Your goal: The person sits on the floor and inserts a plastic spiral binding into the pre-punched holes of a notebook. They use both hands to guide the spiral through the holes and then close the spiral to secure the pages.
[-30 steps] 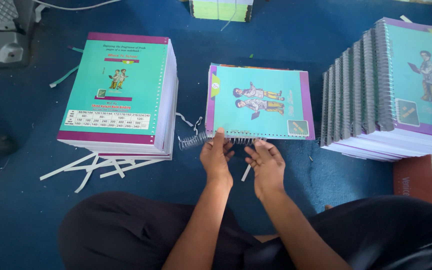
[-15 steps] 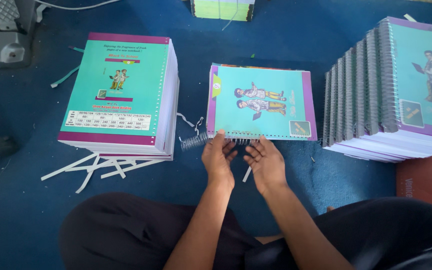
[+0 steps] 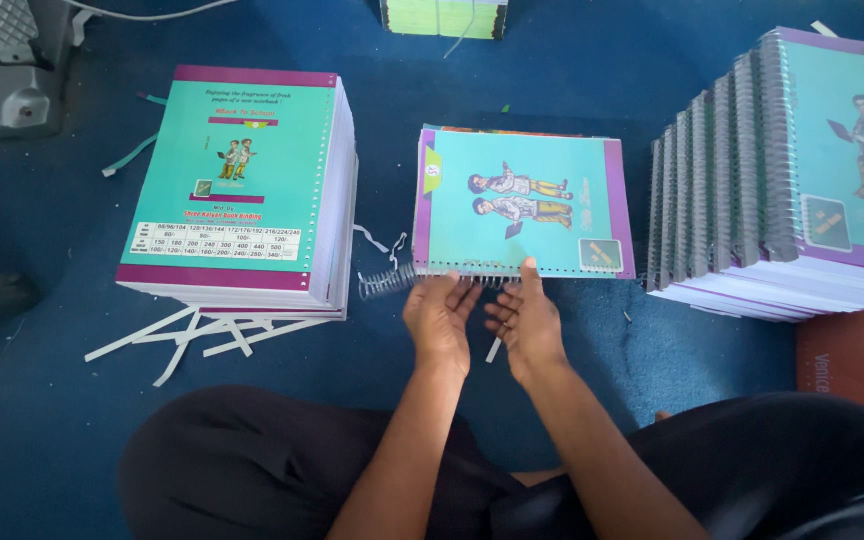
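Observation:
A teal notebook with a purple border [image 3: 522, 205] lies flat on the blue floor in front of me. Along its near edge runs a metal spiral coil [image 3: 392, 279], sticking out past the book's left corner. My left hand [image 3: 439, 318] has its fingertips on the coil at the book's near edge. My right hand [image 3: 524, 322] sits beside it, fingers on the same punched edge. Both hands work the coil; neither lifts the book.
A tall stack of unbound teal notebooks [image 3: 242, 190] stands at the left, with white paper strips [image 3: 202, 335] under its front. A fanned pile of spiral-bound notebooks [image 3: 782, 170] lies at the right. A red-brown box [image 3: 842, 360] sits near my right knee. A grey machine [image 3: 2, 60] is far left.
The coil has shifted along the book's near edge, with less of it sticking out at the left. Both hands stay at that edge, fingers moving on the coil.

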